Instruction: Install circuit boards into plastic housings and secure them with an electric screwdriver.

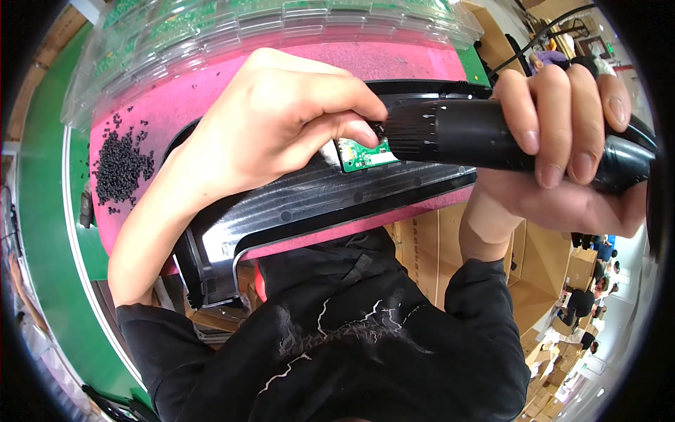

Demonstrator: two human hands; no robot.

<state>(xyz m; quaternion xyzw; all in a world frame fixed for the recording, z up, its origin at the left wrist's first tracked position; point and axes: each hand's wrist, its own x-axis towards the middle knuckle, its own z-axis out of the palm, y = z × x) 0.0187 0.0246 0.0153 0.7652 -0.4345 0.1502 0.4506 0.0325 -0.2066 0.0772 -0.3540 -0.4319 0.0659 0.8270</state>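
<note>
My right hand (pixel 562 133) wraps round a thick black electric screwdriver (pixel 464 130), held level with its ribbed front end pointing left. At that front end my left hand (pixel 274 119) has thumb and forefinger pinched together. Something small and dark shows at the fingertips, too small to name. Below both hands lies a long black plastic housing (pixel 309 200), its inner side up. A small green circuit board (pixel 365 158) sits in the housing, partly hidden by the left fingers and the screwdriver.
A heap of small black screws (pixel 119 165) lies on the pink mat (pixel 169 105) at the left. Clear plastic trays (pixel 267 32) with green boards stand along the far side. Cardboard boxes (pixel 541 260) are at the right, with people beyond. A green surface (pixel 53 211) runs along the left.
</note>
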